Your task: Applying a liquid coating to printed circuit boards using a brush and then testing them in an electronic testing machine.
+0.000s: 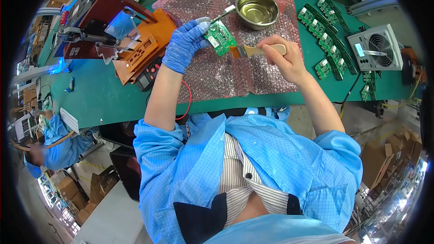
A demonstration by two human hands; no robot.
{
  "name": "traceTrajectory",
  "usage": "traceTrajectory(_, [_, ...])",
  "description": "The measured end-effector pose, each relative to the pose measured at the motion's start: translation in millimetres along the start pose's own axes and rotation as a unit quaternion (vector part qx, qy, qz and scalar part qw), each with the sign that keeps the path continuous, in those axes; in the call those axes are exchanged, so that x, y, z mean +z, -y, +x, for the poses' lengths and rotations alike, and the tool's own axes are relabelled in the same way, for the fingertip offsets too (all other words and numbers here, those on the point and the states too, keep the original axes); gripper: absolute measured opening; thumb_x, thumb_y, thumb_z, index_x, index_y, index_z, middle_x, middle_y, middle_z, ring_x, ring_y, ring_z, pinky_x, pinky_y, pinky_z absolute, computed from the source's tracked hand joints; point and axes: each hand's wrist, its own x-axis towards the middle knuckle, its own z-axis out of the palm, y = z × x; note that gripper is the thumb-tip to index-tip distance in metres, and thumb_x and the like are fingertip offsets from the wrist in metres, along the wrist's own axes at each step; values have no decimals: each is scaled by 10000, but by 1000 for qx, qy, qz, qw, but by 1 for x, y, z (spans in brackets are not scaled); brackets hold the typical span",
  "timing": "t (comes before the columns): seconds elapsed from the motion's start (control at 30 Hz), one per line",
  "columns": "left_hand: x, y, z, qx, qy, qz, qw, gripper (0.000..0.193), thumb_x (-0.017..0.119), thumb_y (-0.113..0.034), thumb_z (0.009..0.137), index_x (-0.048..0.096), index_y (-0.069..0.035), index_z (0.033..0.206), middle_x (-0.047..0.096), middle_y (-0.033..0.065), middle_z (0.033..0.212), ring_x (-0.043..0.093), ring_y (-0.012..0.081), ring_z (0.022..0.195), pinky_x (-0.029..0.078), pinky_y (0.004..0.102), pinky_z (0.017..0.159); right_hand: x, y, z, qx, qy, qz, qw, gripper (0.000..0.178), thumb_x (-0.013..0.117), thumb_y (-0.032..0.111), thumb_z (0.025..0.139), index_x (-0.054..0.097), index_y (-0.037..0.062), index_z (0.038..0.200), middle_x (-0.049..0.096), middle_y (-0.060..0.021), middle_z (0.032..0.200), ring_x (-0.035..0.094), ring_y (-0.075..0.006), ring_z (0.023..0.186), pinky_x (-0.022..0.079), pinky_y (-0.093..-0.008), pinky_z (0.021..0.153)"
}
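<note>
left hand: pinched on board edge | right hand: closed round brush, bristles at board | bowl: beyond grips

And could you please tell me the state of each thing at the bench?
Green rectangular circuit board: held in the blue-gloved left hand
Flat wooden-handled brush: gripped in the bare right hand, bristles at the board's edge
Round shiny metal bowl: upright, uncovered
Pinkish clear bubble wrap: spread under the bowl
White boxy fan unit: screen lit
Long green board strips: laid out
</note>
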Motion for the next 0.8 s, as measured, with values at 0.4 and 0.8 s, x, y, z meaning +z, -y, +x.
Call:
traceTrajectory(0.4, [3,-3,-10,24,-15,38,999,350,616,-198,776,543,-32,1075,599,63,956,597,153,849,521,271,695,24,-2,15,-120,-13,-117,986,159,497,147,845,563,40,942,540,-41,599,523,-93,554,401,-236,501])
traceTrajectory(0.8, [5,-5,-13,26,9,10,1000,322,604,-153,780,544,-25,1068,591,83,983,594,170,873,518,294,740,16,-17,12,-19,-88,113,990,198,474,184,865,560,16,926,506,5,599,456,-46,546,352,-188,484])
